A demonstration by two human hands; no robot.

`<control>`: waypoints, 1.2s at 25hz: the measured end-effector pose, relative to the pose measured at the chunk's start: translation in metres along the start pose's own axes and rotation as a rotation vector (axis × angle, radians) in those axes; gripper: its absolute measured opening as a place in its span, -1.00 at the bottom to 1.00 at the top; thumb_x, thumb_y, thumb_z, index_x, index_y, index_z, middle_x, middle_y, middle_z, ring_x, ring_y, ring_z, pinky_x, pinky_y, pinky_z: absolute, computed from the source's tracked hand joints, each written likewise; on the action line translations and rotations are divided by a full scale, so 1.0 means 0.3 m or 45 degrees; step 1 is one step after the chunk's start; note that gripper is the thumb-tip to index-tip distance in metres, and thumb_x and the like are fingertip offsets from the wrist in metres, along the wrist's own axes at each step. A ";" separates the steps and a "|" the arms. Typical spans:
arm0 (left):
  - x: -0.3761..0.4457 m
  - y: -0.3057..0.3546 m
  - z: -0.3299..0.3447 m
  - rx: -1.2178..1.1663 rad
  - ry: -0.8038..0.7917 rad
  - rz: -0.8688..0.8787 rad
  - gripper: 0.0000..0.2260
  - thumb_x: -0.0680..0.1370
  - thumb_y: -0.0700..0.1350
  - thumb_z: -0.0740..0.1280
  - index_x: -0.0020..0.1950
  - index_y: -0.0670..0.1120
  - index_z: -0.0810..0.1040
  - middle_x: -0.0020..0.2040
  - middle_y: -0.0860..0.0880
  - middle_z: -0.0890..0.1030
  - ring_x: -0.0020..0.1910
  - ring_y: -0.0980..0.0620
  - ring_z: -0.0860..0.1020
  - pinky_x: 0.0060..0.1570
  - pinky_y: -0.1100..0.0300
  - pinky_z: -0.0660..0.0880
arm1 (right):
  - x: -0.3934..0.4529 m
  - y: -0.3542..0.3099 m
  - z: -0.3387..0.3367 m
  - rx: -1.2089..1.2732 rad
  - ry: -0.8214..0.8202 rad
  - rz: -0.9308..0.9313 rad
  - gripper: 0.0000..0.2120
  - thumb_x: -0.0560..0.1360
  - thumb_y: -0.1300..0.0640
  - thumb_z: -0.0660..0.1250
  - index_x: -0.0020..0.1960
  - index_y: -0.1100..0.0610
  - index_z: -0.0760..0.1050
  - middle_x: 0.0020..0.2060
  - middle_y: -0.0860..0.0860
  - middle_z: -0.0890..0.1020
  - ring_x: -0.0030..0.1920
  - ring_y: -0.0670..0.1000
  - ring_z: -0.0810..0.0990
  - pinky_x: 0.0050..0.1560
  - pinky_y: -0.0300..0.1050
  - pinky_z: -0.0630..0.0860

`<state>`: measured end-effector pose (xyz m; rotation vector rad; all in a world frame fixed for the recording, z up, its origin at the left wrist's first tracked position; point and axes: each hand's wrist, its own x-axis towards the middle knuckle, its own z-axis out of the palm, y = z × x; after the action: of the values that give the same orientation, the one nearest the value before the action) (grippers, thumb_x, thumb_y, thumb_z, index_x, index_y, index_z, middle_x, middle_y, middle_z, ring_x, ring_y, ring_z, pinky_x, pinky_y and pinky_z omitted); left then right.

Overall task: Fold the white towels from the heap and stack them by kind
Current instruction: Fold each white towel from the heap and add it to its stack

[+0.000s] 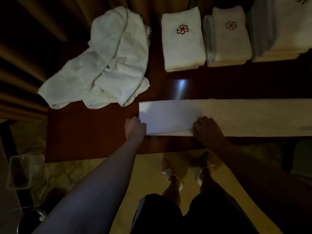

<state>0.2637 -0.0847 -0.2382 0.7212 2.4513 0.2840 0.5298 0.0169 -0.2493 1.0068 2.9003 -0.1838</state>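
I have a long towel [236, 115] laid across the bench [87, 132] at mid-frame, running off the right edge, with its left end already doubled over. My left hand [135, 126] pinches the lower left corner of that fold; my right hand [205, 126] rests on the near edge further right, fingers curled over the layers, so both hands hold cloth. The heap [101, 65] of unfolded towels sits at upper left, well apart from my hands. Along the top of the frame stand three folded stacks: one [183, 43] at centre, the next [227, 38] just beside it, both showing a red emblem, and a taller one [278, 31] at upper right.

The towel looks soft and limp, light enough to lift with fingertips, and it will sag and skew if I take it anywhere but the corners. I judge the best hold is at both corners of the folded end, all layers pinched together.
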 end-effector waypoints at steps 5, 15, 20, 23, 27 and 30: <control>-0.019 0.022 0.008 0.052 0.065 0.044 -0.67 0.49 -0.11 0.33 0.19 -0.23 0.43 0.21 -0.23 0.42 0.23 -0.22 0.37 0.10 -0.01 0.37 | 0.007 -0.014 0.017 0.184 -0.036 0.077 -0.84 0.43 0.14 0.43 -0.18 0.22 0.51 -0.25 0.15 0.53 -0.20 0.22 0.55 -0.27 0.04 0.51; 0.049 0.029 0.012 -0.120 -0.183 -0.109 -0.70 0.45 0.02 0.43 -0.09 -0.23 0.60 -0.10 -0.15 0.62 -0.05 -0.15 0.61 -0.23 0.13 0.45 | 0.184 -0.214 -0.045 0.898 -0.151 0.888 -0.58 0.57 0.05 0.23 0.37 0.22 0.36 0.25 0.17 0.46 0.27 0.14 0.41 0.25 -0.05 0.34; 0.025 0.031 -0.047 -0.380 -0.242 -0.115 -0.72 0.45 -0.14 0.44 0.11 -0.23 0.57 0.00 -0.11 0.59 -0.10 -0.03 0.54 -0.19 0.17 0.41 | 0.227 -0.235 -0.075 1.019 -0.420 0.889 -0.41 0.58 0.02 0.23 0.50 0.22 0.12 0.41 0.22 0.21 0.41 0.18 0.18 0.35 -0.03 0.21; 0.019 0.030 -0.106 -0.724 -0.317 -0.163 -0.66 0.41 -0.24 0.49 0.17 -0.19 0.57 0.05 -0.11 0.62 -0.08 -0.02 0.57 -0.15 0.16 0.47 | 0.238 -0.228 -0.091 1.155 -0.454 0.871 -0.36 0.55 -0.01 0.28 0.50 0.24 0.14 0.44 0.20 0.24 0.42 0.17 0.23 0.40 0.01 0.23; -0.020 0.075 -0.185 -0.981 -0.306 -0.064 -0.52 0.35 -0.32 0.52 0.23 -0.15 0.50 0.05 -0.10 0.62 -0.07 -0.03 0.61 -0.24 0.21 0.54 | 0.244 -0.247 -0.162 1.405 -0.468 0.939 -0.40 0.56 -0.09 0.27 0.46 0.22 0.25 0.42 0.14 0.34 0.32 0.10 0.39 0.26 -0.05 0.35; -0.082 0.159 -0.225 -1.021 -0.345 0.131 -0.49 0.38 -0.34 0.49 0.28 -0.10 0.47 0.05 -0.06 0.61 -0.03 -0.02 0.60 -0.18 0.19 0.56 | 0.248 -0.287 -0.257 1.883 -0.435 1.056 -0.47 0.54 -0.22 0.22 0.32 0.15 0.42 0.27 0.13 0.51 0.19 0.07 0.52 0.09 -0.06 0.49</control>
<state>0.2630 -0.0616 -0.1552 0.4773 1.8116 1.0536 0.4161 0.0057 -0.1727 1.8191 1.4340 -2.2042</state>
